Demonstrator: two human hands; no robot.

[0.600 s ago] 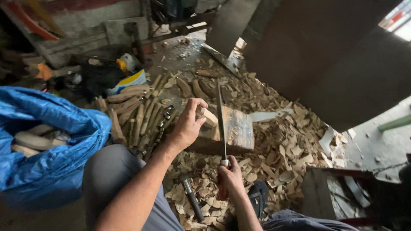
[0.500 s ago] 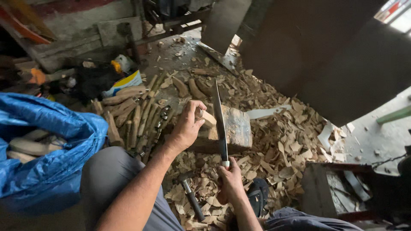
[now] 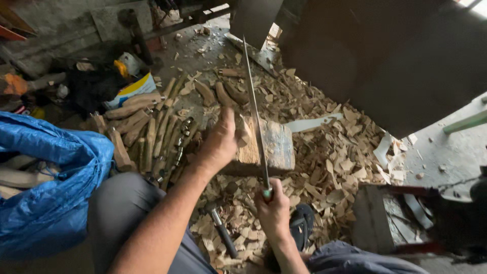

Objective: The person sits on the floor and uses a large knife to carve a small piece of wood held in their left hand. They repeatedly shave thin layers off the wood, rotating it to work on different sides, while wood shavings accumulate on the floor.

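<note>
My right hand point(image 3: 274, 213) grips the handle of a long, thin-bladed knife point(image 3: 254, 114), its blade raised and pointing away from me over a wooden chopping block point(image 3: 271, 147). My left hand point(image 3: 220, 142) holds a pale piece of wood point(image 3: 242, 133) upright on the left part of the block, just left of the blade. Wood chips point(image 3: 329, 152) cover the ground around the block.
A pile of short wooden sticks point(image 3: 147, 132) lies left of the block. A blue plastic sack point(image 3: 48, 187) with wood pieces sits at my left. A metal tool point(image 3: 221, 231) lies among the chips by my knee. A dark wooden crate point(image 3: 385, 218) stands at right.
The knife blade has lifted higher above the block. My left hand stays on the wood piece on the block.
</note>
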